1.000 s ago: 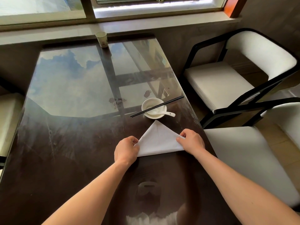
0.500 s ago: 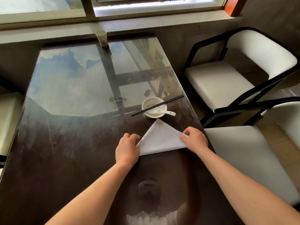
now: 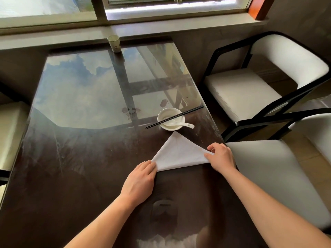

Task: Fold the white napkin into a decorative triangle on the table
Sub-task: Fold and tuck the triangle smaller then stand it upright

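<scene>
Desk: dark, glossy, glass-topped. Napkin: matt white cloth. Bowl beyond the napkin: glossy white ceramic. Cup: paper.

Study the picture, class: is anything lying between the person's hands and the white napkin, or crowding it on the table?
Nothing visible does. The left hand touches the napkin at its near-left corner; the right hand pinches its right corner. The bowl with chopsticks sits just beyond the far tip, apart.

Open tabletop left of the napkin, bowl with spoon and chopsticks across it just beyond the napkin's tip, paper cup at the far edge, chair seat hugging the right edge
</scene>
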Demonstrator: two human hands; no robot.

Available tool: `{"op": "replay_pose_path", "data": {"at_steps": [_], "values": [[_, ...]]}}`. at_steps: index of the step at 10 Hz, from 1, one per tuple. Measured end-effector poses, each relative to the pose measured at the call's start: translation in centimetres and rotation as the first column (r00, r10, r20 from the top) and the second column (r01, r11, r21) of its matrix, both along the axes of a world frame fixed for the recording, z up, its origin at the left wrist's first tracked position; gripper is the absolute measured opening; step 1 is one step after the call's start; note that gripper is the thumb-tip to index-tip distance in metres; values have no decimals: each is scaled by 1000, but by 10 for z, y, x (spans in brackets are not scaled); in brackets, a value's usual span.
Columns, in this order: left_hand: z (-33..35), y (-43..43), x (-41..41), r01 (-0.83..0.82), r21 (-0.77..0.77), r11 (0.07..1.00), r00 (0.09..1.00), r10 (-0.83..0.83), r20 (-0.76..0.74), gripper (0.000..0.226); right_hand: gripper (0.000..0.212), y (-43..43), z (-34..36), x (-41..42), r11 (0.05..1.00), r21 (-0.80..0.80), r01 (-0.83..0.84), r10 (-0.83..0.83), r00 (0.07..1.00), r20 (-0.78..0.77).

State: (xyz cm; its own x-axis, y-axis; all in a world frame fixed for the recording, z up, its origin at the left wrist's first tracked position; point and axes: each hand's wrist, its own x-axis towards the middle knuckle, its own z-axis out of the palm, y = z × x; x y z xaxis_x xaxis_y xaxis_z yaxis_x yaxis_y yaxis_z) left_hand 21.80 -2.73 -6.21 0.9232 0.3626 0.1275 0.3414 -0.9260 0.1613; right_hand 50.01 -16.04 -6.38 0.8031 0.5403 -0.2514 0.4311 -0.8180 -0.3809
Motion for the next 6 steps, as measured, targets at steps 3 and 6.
{"op": "replay_pose_path", "data": {"at_steps": [3, 6], "values": [[-15, -8, -20, -39, -107, 994, 960, 7, -281, 64, 30, -21, -2, 9, 996, 55, 70, -71, 997, 13], [-14, -10, -39, -170, -95, 981, 935, 130, -329, 81, 38, -29, 6, 6, 994, 37, 98, -98, 995, 5]]}}
